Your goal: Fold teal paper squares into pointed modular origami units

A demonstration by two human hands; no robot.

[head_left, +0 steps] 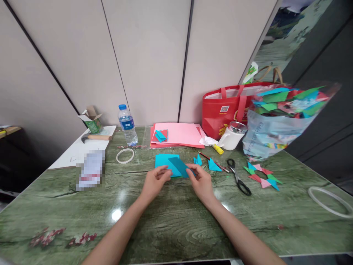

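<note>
Currently R hand [201, 181] pinches blue paper [179, 167], L hand [156, 181] nr blue stack [162, 161] w/ grip unclear

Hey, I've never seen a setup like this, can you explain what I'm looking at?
There's no machine here, just a person's two bare hands. The one picture comes from a camera worn on their head, looking forward and down. The right hand holds a blue paper piece; the left hand is close beside it, its grip unclear. On the green table lie blue sheets, scissors and a colourful paper ring. A water bottle and white mug stand farther back.
</note>
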